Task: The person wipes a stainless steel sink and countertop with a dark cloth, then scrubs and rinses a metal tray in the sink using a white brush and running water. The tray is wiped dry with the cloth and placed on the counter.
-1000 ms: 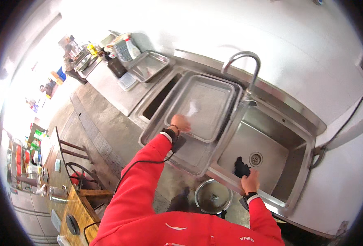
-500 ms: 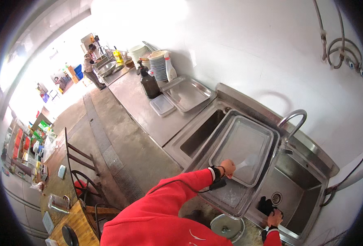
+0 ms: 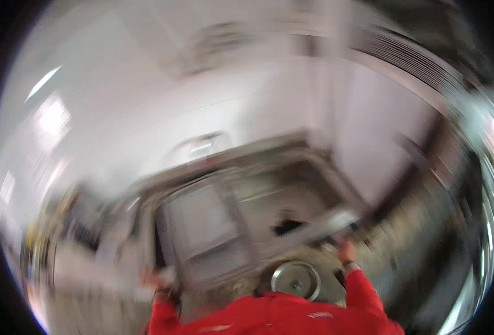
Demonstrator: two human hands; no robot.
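Motion smears the whole view. My left hand (image 3: pixel 156 277) is at the front left of the sink, beside the large metal tray (image 3: pixel 180 268); its fingers are too blurred to read. A pale, flat rectangular container or lid (image 3: pixel 199 215) lies in that tray. My right hand (image 3: pixel 346 251) is by the front right corner of the sink. Something dark shows just past its fingers, but I cannot make out whether they hold it. A black, crumpled item (image 3: pixel 287 224) lies in the right sink basin (image 3: pixel 308 187).
A faucet (image 3: pixel 202 146) rises behind the sink against the white wall (image 3: pixel 163 111). Below the sink front, close to my body, is a round metal pot or lid (image 3: pixel 296 280). Blurred items (image 3: pixel 88 223) stand on the counter to the left.
My view has swung to the right. My left hand has left the pale container and is now beside the tray. My right hand has come out of the basin, away from the black item.
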